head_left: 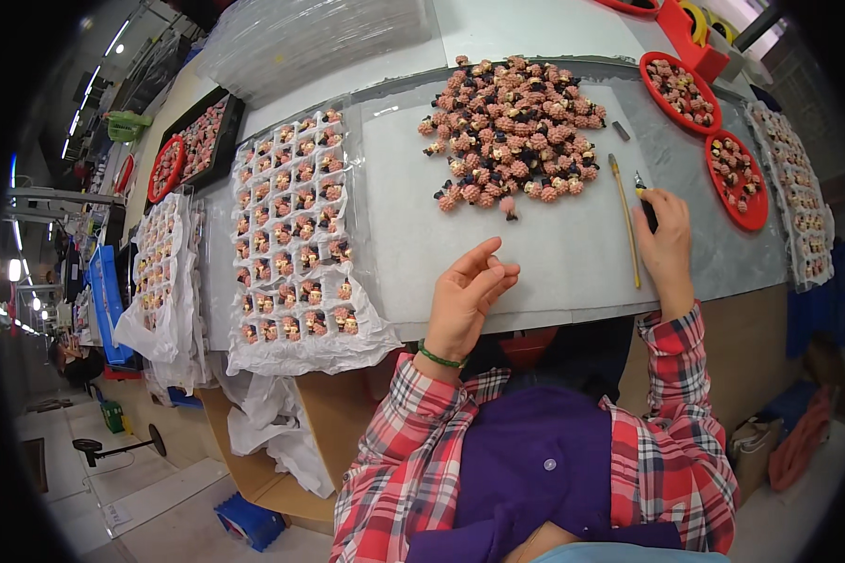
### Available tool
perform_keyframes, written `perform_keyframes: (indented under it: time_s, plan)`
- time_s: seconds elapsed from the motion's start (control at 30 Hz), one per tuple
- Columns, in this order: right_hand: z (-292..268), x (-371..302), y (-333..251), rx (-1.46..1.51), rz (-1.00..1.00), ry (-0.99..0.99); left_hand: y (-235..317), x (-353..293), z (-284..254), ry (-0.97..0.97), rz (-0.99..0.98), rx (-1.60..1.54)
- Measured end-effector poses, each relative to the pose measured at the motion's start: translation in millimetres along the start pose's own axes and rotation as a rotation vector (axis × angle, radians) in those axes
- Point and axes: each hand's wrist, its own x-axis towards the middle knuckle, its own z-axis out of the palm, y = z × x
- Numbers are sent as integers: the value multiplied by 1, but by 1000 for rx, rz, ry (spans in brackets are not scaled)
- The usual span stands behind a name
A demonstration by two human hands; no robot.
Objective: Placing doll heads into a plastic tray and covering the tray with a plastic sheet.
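My left hand point(468, 298), with a green bracelet at the wrist, hovers over the front of the white work sheet point(399, 202). Its fingers are loosely bent and apart, with nothing visible in them. To the right, my right hand point(667, 246) is closed around a small black-handled tool point(648, 210) with a metal tip; its exact kind is unclear. Beside that hand lies a thin yellowish brush-like stick point(623, 220). A large heap of small pink, black and cream figurines point(516, 127) covers the far part of the sheet. One figurine point(508, 207) lies just in front of it.
A compartment tray point(296, 225) filled with figurines stands left, another tray point(158, 272) beyond it. Red bowls point(759, 211) with figurines and a further filled tray point(793, 188) are at right. Stacked clear plastic trays point(314, 38) sit behind. A small dark block point(621, 130) lies near the heap.
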Motion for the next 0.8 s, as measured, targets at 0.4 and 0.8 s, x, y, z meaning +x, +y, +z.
perform_keyframes:
  time_s: [0.4,0.8]
  plan:
    - [-7,-14,-61,522,70,-130,3,46,31,226,808,1422]
    - [-3,-14,16,77,59,45,0,49,24,84,857,1265]
